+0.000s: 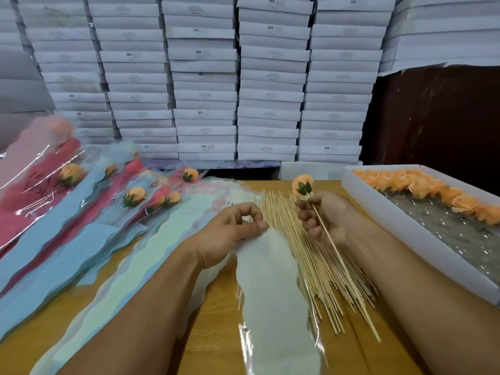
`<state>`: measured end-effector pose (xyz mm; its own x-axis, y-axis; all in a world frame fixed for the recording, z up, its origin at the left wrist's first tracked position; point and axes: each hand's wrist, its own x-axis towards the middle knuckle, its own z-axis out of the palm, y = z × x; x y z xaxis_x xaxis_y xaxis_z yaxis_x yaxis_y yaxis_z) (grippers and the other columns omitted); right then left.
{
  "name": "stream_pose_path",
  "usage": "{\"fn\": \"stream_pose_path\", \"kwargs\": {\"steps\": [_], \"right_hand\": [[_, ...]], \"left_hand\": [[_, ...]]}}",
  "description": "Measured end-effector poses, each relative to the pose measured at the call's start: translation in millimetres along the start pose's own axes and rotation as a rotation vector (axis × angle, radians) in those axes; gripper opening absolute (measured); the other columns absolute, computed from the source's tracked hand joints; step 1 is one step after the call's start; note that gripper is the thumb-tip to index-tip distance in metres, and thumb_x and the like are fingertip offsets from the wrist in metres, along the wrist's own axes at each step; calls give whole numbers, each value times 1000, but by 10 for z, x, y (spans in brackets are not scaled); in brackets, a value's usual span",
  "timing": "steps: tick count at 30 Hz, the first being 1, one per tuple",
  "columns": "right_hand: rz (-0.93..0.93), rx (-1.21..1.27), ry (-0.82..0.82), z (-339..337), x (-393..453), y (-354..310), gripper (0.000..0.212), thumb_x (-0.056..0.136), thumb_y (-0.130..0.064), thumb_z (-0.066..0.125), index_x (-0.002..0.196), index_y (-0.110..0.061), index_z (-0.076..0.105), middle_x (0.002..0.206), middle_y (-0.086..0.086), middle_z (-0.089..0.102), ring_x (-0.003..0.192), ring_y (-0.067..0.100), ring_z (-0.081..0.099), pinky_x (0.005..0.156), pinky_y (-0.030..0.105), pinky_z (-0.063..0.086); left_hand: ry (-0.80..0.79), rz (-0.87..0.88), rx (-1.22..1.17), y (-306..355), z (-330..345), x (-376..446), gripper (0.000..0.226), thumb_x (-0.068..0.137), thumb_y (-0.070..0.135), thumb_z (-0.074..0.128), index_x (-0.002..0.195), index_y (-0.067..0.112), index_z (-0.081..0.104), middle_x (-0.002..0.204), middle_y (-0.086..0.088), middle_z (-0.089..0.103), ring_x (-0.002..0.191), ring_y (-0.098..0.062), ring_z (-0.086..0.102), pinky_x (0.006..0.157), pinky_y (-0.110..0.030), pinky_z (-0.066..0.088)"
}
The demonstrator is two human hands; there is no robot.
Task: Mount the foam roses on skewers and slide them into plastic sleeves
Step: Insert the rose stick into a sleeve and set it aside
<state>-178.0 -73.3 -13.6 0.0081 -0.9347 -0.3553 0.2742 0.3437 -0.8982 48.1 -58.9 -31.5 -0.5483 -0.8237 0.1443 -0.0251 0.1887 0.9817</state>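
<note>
The right hand grips a skewer in curled fingers near its upper end; an orange foam rose with a green calyx sits mounted on the skewer's top, just above the hand, and the skewer's free end slants down toward the near right over the worktop. The left hand pinches the upper edge of a white plastic sleeve between thumb and forefinger, the remaining fingers curled; the sleeve lies flat on the worktop, running from the hand toward the near edge, its clear film showing at the lower end. Between the two hands lies a loose heap of bare skewers, partly covered by the sleeve along its left side. To the left of the left hand a fanned stack of empty sleeves in pale tints rests on the worktop. Further left lies a pile of finished sleeved roses in pink and blue wrappers. At the right, a white tray holds a row of orange foam roses along its far and right side. Stacked white boxes fill the background behind the worktop.
</note>
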Motion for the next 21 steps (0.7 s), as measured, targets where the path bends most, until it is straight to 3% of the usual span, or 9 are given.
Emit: {"fn": "stream_pose_path", "kwargs": {"steps": [5, 9, 13, 21], "right_hand": [[-26, -5, -37, 100, 192, -170, 35, 106, -21, 34, 94, -9, 64, 53, -2, 57, 32, 4, 26, 27, 16, 17], [-86, 36, 20, 179, 331, -388, 28, 105, -12, 34, 102, -8, 62, 50, -3, 53, 32, 3, 26, 28, 17, 16], [-106, 31, 101, 233, 423, -502, 28, 102, -5, 32, 100, -9, 60, 50, -4, 49, 31, 4, 27, 29, 17, 16], [-107, 7, 202, 185, 535, -528, 32, 101, -4, 26, 96, -11, 56, 58, -2, 47, 29, 5, 25, 30, 16, 15]], "left_hand": [[-190, -99, -145, 17, -22, -40, 7, 86, 12, 63, 85, 12, 56, 74, -3, 56, 64, -14, 53, 56, -21, 46], [-378, -129, -267, 31, -73, -94, 9, 90, 5, 54, 84, 11, 51, 66, 5, 56, 53, -4, 54, 51, -16, 47], [-545, -104, -355, 39, -117, -116, 27, 86, 17, 75, 87, 12, 49, 66, 6, 58, 54, -4, 58, 52, -15, 48], [-509, -97, -355, -4, -165, -111, 27, 78, 25, 83, 86, 18, 58, 65, 3, 53, 49, -6, 54, 43, -22, 32]]}}
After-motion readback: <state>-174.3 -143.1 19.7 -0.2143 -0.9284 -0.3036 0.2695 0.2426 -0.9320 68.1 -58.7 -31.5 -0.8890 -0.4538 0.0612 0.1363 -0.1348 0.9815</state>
